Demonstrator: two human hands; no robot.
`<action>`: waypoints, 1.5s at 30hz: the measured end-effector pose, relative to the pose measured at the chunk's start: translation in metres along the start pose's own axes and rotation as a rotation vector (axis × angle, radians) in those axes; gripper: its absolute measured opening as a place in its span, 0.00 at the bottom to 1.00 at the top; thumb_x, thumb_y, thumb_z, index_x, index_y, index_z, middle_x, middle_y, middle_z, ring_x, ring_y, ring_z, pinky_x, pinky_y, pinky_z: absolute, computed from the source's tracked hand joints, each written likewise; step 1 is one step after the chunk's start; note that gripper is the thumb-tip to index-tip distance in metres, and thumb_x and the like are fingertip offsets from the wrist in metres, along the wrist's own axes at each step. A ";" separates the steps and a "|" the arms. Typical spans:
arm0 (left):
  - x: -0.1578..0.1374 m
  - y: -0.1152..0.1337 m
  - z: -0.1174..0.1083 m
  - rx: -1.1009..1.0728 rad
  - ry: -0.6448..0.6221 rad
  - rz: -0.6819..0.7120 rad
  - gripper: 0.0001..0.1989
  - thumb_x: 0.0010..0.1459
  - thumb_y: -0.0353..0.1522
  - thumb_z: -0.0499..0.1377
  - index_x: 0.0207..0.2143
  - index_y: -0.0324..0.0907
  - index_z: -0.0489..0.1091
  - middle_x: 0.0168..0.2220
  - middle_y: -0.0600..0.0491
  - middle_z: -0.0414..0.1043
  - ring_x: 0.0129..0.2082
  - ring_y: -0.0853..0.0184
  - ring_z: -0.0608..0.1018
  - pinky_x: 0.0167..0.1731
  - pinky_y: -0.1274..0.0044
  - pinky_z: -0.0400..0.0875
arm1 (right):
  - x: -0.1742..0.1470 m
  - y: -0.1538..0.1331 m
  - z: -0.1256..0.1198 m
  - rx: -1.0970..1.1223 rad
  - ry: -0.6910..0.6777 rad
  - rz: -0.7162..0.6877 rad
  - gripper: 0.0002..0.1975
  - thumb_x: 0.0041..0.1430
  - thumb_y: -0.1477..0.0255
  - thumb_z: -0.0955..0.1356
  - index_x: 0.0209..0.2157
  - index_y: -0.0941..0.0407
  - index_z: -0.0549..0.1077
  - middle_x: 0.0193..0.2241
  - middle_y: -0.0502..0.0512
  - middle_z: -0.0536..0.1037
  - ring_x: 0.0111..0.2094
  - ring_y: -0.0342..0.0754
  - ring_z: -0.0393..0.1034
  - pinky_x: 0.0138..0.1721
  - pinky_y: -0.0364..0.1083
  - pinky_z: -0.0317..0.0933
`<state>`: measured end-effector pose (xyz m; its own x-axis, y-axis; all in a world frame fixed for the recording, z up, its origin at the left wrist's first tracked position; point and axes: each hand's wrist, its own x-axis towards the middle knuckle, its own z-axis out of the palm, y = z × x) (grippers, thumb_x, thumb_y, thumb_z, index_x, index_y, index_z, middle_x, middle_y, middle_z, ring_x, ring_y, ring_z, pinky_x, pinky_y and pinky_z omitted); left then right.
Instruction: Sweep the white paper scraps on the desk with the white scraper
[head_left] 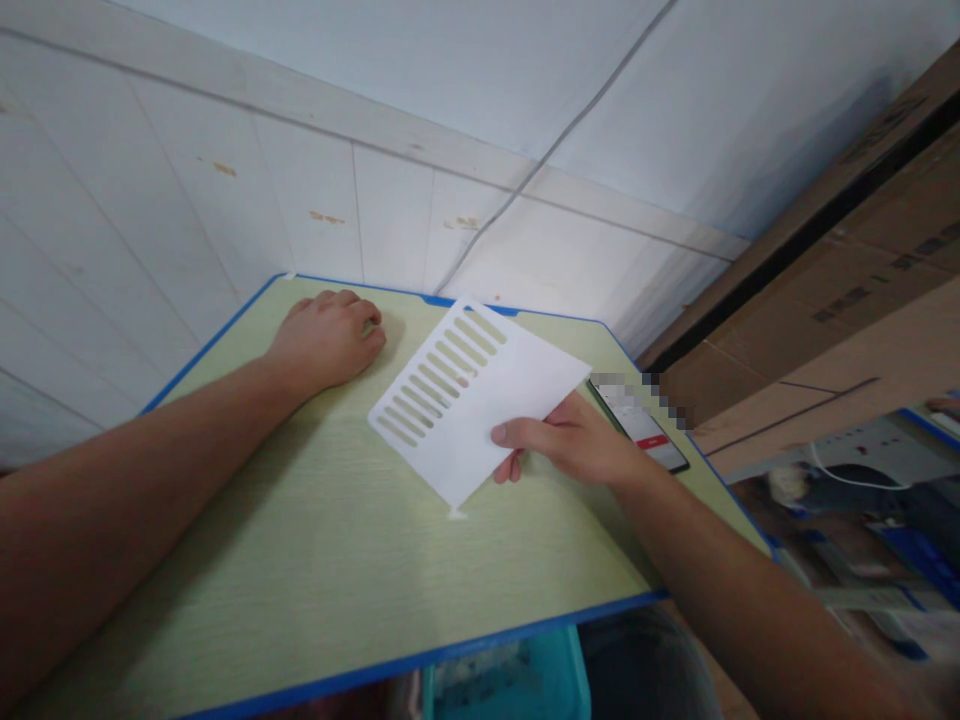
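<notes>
A thin white sheet [480,400] with a row of rounded slots along one side is pinched in my right hand [574,440], the thumb on top and fingers beneath. It is tilted above the table [300,560], one corner pointing toward me; I cannot tell whether it is card or plastic. To the left, my left hand [330,335] rests on the tabletop near the far edge, its fingers curled in loosely. Nothing shows in it, and it is apart from the sheet. A small white mark or scrap [456,515] appears by the sheet's near corner.
A phone [645,425] with a lit screen lies beside my right wrist. Behind the table stands a white panelled wall with a grey cable [555,145]. Cardboard boxes [847,270] lean on the right. Below the front edge is a teal bin [551,675].
</notes>
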<state>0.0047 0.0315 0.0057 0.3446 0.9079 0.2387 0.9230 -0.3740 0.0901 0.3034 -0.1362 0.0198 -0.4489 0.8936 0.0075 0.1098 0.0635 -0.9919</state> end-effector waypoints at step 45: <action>0.000 0.008 -0.004 0.031 -0.009 -0.020 0.30 0.77 0.37 0.51 0.66 0.33 0.85 0.71 0.29 0.81 0.74 0.39 0.79 0.75 0.51 0.73 | -0.008 -0.005 -0.006 0.052 -0.418 0.153 0.13 0.68 0.64 0.82 0.36 0.57 0.82 0.28 0.50 0.84 0.24 0.44 0.78 0.25 0.40 0.73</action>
<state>0.0117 0.0279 0.0104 0.3276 0.9167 0.2288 0.9345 -0.3500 0.0646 0.3116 -0.1408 0.0257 -0.7518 0.6341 -0.1808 0.1629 -0.0872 -0.9828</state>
